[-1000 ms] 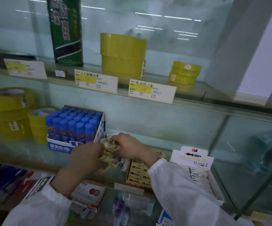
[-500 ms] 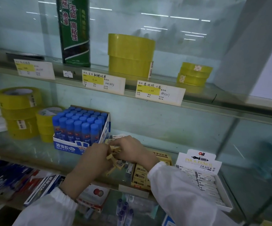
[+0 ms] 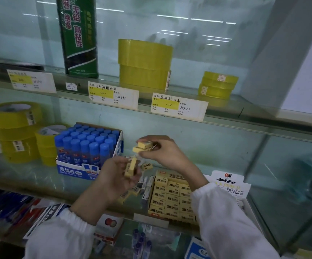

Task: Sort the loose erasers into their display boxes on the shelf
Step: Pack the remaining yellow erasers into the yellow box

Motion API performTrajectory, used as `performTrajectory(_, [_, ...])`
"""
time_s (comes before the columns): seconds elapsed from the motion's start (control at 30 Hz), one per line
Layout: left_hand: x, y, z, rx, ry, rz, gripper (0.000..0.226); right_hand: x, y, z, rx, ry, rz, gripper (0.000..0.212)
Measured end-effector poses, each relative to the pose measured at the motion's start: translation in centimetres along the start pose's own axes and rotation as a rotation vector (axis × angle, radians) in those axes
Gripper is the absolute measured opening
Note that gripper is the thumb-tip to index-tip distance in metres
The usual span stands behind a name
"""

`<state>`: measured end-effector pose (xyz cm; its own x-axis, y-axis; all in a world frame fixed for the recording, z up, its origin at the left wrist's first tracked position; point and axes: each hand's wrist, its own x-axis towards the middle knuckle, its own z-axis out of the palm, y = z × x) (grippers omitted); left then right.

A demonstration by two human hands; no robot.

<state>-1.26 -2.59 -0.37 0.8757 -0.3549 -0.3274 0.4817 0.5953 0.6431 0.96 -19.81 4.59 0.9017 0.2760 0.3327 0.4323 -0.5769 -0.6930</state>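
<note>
My right hand (image 3: 165, 153) is raised above the glass shelf and pinches two small yellow erasers (image 3: 144, 146) stacked together. Lower and to the left, my left hand (image 3: 116, 177) grips a couple of yellow erasers (image 3: 130, 167) on end. One loose yellow eraser (image 3: 147, 166) shows between the hands, and several loose yellow and white erasers (image 3: 143, 186) lie on the shelf below. The yellow 2B eraser display box (image 3: 172, 197) sits under my right wrist, filled in rows. The white ink-and-pencil eraser box (image 3: 230, 184) stands to its right, partly hidden by my sleeve.
A box of blue-capped liquid glue (image 3: 87, 150) stands left of my hands. Yellow tape rolls (image 3: 14, 131) are stacked at far left, and more tape rolls (image 3: 144, 63) plus a tall green package (image 3: 78, 36) sit on the upper shelf. Glass panels (image 3: 289, 165) bound the right.
Both hands rose from the loose pile on the shelf; the right lifted higher with two erasers and the hands moved apart. The camera moved closer.
</note>
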Motion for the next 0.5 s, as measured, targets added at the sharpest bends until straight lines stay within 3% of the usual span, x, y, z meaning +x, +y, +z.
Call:
performTrajectory(0.1, [0.9,-1.1,2.2,-0.173,-0.112,-0.15,0.039,-1.2,-0.5,-1.4,-0.066,-0.104,0.0,0.033])
performTrajectory(0.17, [2.0,-1.8,3.5,-0.146,-0.186,-0.162,0.041,-2.1,-0.1,-1.7,-0.142,-0.153,0.009,0.033])
performTrajectory(0.23, [3.1,-2.7,4.4,-0.085,-0.218,-0.172,0.037,-3.0,0.7,-2.1,-0.127,-0.105,0.047,0.033])
performTrajectory(0.33, [4.5,-3.6,4.8,0.007,-0.202,-0.137,0.03,-4.7,2.0,-2.8,0.096,-0.016,0.158,0.03])
performTrajectory(0.5, [4.8,-4.1,4.4,0.094,-0.24,-0.105,0.036,-7.5,3.5,-2.2,0.336,0.173,0.22,0.022])
